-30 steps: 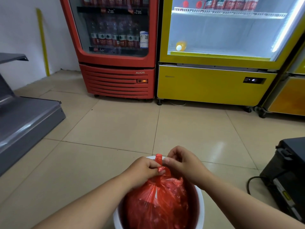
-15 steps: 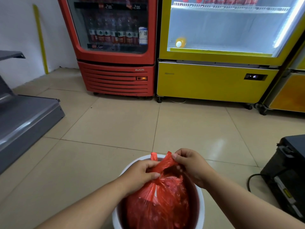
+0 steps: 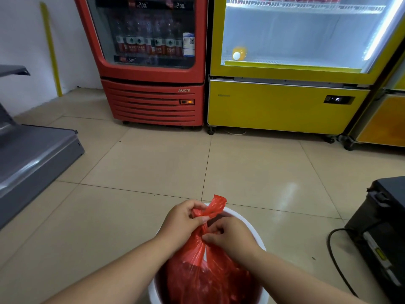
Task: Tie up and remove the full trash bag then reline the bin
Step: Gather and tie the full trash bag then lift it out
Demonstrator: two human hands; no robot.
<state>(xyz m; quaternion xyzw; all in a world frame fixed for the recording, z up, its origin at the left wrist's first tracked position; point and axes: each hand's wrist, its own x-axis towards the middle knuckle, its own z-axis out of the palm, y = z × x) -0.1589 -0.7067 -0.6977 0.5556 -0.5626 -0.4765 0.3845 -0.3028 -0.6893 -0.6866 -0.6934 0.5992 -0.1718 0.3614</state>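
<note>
A full red trash bag [image 3: 203, 275] sits inside a white round bin [image 3: 255, 229] on the tiled floor at the bottom centre. Its top is gathered into twisted red handles that stick up past the bin's far rim. My left hand [image 3: 184, 220] grips the upper part of the gathered plastic. Just below and to the right, my right hand [image 3: 228, 235] pinches the bag's neck with curled fingers. The lower part of the bin is cut off by the frame edge.
A red drinks fridge [image 3: 151, 62] and a yellow fridge [image 3: 285, 84] stand against the far wall. A grey metal counter base [image 3: 32, 156] lies at left. A black box [image 3: 381, 233] with a cable [image 3: 335, 260] sits at right.
My right hand moved down from the bag's top to its neck. My left hand rose and took the upper handles. The twisted end now points up to the right.
</note>
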